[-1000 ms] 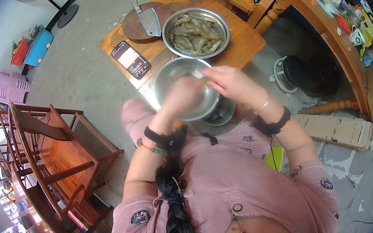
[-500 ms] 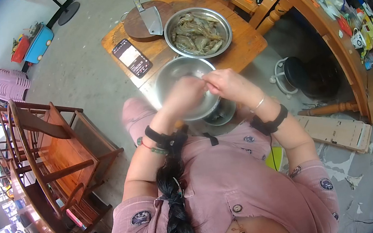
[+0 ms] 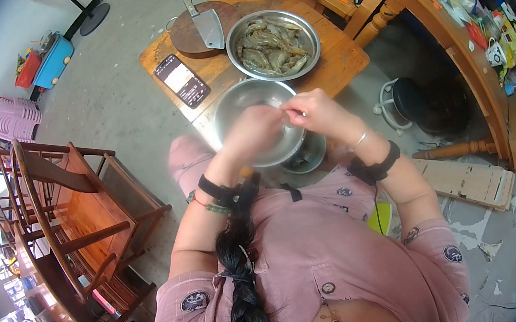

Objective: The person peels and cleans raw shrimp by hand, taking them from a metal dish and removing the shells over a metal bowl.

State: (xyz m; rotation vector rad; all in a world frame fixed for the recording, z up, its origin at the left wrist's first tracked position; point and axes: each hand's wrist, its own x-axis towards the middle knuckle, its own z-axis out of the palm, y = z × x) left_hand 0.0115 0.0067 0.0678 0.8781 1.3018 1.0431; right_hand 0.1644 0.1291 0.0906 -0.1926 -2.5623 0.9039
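My left hand (image 3: 255,129), blurred by motion, is over a steel bowl (image 3: 229,107) with its fingers curled in. Its fingertips meet those of my right hand (image 3: 319,112), which is closed in a pinch over the bowl's right rim. A tiny pale bit shows at the right fingers; what the hands grip is too small to make out. Just beyond stands a steel basin (image 3: 312,27) full of raw, grey-green shrimp (image 3: 272,45). Partly hidden under the near bowl's right side is another metal bowl (image 3: 313,157), lower down.
On the wooden table (image 3: 343,52) lie a phone (image 3: 182,80) and a round chopping board (image 3: 186,37) with a cleaver (image 3: 209,29) on it. A wooden chair (image 3: 95,208) is at left. At right are a stool (image 3: 408,102) and a cluttered wooden bench (image 3: 428,15).
My right hand has tilted and risen slightly, and a pale bit now shows at its fingers. My left hand stays blurred over the bowl. The bowls and shrimp have not moved.
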